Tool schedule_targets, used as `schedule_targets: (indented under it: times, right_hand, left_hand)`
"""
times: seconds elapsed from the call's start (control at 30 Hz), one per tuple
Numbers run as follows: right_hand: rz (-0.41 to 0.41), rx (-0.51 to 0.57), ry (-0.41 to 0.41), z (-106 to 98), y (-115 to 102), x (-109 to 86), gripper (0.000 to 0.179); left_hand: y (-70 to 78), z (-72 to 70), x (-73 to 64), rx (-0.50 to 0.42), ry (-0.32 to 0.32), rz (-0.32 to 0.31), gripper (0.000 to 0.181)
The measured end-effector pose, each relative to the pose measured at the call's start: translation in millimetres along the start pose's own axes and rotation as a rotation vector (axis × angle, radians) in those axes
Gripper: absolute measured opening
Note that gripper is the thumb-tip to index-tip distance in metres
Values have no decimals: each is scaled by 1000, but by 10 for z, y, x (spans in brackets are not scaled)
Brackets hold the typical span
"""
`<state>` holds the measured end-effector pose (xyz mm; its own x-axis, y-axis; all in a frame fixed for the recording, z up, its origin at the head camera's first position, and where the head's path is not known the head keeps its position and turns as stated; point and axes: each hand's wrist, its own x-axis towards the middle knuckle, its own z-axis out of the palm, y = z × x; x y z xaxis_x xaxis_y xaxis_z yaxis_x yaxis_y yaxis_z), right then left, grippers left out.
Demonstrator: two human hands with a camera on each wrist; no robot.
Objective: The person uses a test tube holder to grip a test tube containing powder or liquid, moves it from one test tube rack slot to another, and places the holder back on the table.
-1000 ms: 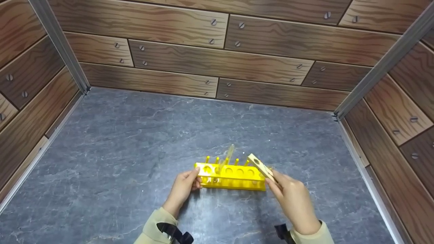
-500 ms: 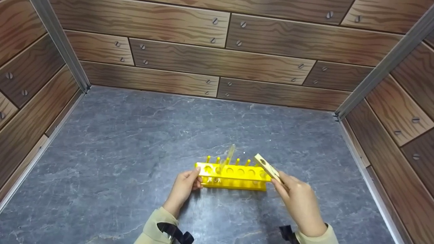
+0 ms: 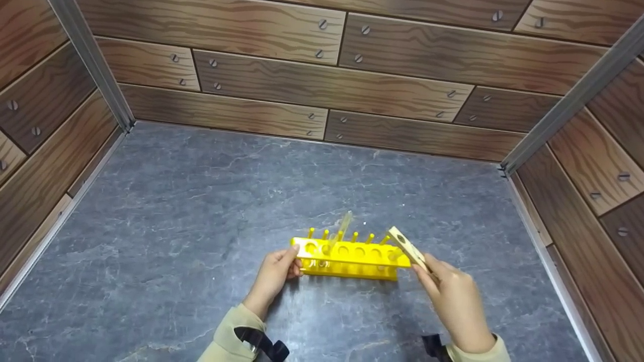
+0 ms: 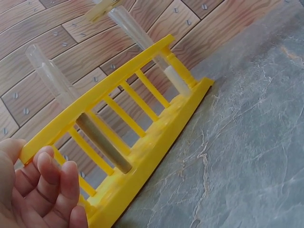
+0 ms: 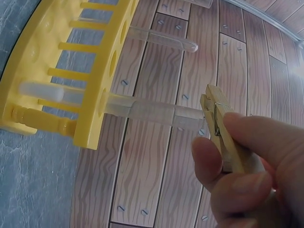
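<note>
My left hand [image 3: 271, 276] pinches the left end of a yellow test tube rack [image 3: 352, 257], thumb on its upper bar. In my right hand [image 3: 458, 301] is a wooden test tube clamp [image 3: 408, 247], gripped between thumb and fingers. The clamp's head lies right at the mouth of a clear test tube [image 5: 147, 110] in the rack's right end hole. That tube has whitish contents [image 5: 42, 91] low down. Nearer my left hand, the rack holds a tube with brownish contents [image 4: 103, 142]. A clear round-ended tube [image 5: 166, 40] points up beyond the top bar.
The rack stands on a grey marbled surface [image 3: 216, 211]. Upright pegs [image 3: 355, 236] line the rack's back. Wood-patterned walls [image 3: 282, 95] with metal corner strips [image 3: 558, 108] enclose the back and both sides.
My right hand has shifted right with the clamp, which now sits by the rack's right end, showing more of its top. My left hand keeps its hold on the rack.
</note>
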<state>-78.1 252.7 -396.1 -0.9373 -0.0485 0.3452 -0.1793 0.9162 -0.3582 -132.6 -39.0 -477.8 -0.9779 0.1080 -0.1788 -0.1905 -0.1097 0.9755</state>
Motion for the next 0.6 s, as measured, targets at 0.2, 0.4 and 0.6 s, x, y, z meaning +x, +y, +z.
schedule_targets:
  times: [0.2, 0.4, 0.6]
  right_hand:
    - [6, 7, 12, -12, 24, -11, 30]
    - [18, 9, 12, -27, 41, -18, 30]
    - [33, 15, 10, -39, 58, -27, 31]
  left_hand:
    - [3, 1, 10, 1, -1, -6, 39]
    - [5, -1, 12, -1, -2, -7, 39]
    - [-10, 1, 14, -14, -3, -10, 39]
